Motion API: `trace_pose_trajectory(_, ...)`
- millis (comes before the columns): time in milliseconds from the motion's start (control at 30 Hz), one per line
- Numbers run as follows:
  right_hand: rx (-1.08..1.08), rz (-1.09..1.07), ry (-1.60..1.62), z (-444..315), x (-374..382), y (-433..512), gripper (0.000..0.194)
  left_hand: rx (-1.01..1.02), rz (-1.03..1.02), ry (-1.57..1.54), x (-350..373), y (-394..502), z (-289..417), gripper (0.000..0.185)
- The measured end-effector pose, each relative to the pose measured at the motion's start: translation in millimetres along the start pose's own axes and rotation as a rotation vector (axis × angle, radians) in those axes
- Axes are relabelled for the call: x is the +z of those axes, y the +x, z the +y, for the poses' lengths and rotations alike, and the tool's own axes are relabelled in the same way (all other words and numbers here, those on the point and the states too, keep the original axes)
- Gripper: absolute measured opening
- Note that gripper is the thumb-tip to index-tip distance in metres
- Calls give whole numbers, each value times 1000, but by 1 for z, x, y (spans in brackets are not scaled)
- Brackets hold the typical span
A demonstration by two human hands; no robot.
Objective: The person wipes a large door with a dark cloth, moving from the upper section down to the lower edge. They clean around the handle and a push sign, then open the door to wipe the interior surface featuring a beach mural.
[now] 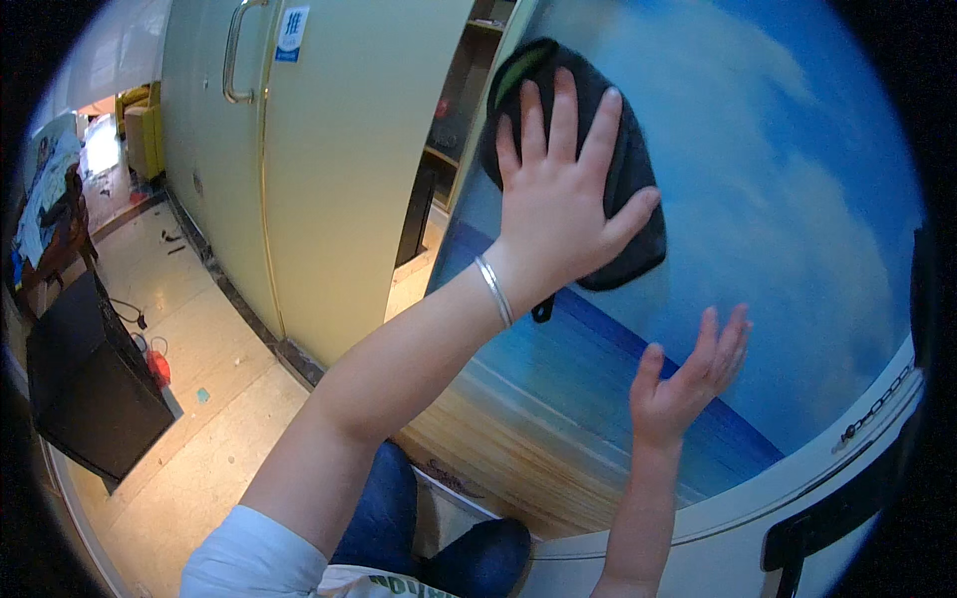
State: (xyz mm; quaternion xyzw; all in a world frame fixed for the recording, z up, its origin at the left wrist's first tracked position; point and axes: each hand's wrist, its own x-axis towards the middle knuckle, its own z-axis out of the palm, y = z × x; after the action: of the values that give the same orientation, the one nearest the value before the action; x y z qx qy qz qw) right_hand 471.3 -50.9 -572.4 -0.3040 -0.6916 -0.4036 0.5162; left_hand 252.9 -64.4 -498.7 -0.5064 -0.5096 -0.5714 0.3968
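My left hand [557, 179], with a silver bracelet [494, 290] at the wrist, lies flat over a dark case [643, 232]. Its fingers are spread across the case rather than wrapped around it. A green patch [523, 71] shows at the case's upper end, and a small black loop [543, 309] sticks out below. Behind the case is a panel [748, 187] printed with sky, sea and sand. Lower right, my right hand [688, 374] is empty, thumb apart from the fingers, in front of the panel. Whether it touches the panel, I cannot tell.
Left of the panel stand frosted glass doors [359, 149] with a metal handle [238, 52]. A black box [97, 381] and a red item [158, 368] are on the tiled floor [217, 448]. A chain [875, 407] lies along the panel's right edge.
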Motion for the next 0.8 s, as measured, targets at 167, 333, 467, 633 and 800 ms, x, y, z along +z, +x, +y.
trace_pose_trajectory(167, 43, -97, -202, 6, 0, 4, 68, -5, -48, 27, -2, -27, 3, 83)
trace_pose_trajectory(333, 33, -92, -230, 6, 3, 0, 68, 18, -323, -17, -17, -154, -12, 81)
trace_pose_trajectory(467, 53, -111, -230, 6, 2, 1, 67, 18, -352, 0, -17, -188, -18, 80)
trace_pose_trajectory(633, 60, -105, -193, 5, 2, 0, 66, 41, -264, 13, -6, -91, -4, 83)
trace_pose_trajectory(800, 64, -111, -177, 5, 3, -1, 66, 84, -24, 25, 0, 26, 21, 80)
